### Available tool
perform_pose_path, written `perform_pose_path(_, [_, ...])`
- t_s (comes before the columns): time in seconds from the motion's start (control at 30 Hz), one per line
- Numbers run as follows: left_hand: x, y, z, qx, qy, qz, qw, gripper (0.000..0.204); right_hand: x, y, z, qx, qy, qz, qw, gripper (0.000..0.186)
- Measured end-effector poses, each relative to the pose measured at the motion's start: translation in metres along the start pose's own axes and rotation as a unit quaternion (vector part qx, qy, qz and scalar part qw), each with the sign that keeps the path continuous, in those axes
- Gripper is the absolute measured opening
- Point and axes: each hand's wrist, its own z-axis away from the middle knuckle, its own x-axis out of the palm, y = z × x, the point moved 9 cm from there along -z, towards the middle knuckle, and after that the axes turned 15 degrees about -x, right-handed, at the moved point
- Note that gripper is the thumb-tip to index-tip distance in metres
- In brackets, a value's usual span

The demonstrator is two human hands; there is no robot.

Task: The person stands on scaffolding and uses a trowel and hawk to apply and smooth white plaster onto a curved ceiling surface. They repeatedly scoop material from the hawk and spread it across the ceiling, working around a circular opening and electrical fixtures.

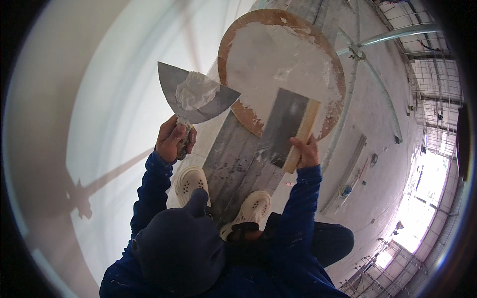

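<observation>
My left hand is closed round the handle of a broad putty knife. A lump of white plaster rests on the knife's metal blade. In my right hand is a wide steel trowel with a pale wooden grip along one edge. My fingers wrap the lower end of that grip. Beyond the trowel lies a round brown board, spread with white plaster over most of its face. The trowel overlaps the board's near right part; whether they touch, I cannot tell.
A smooth white wall rises close on my left. I stand in pale clogs on a grey plank platform. Metal scaffold poles cross at the upper right. Far below on the right is the floor, with a long strip lying on it.
</observation>
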Motion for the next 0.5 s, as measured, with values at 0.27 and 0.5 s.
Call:
perform_pose_path(0.27, [-0.002, -0.017, -0.007, -0.025, -0.014, 0.002, 1.0, 0.05, 0.039, -0.047, -0.129, -0.25, -0.137, 0.555, 0.782, 0.048])
perform_pose_path(0.5, [-0.001, -0.021, -0.015, -0.026, -0.022, -0.004, 0.999, 0.047, 0.073, 0.018, -0.141, -0.238, -0.204, 0.611, 0.727, 0.062])
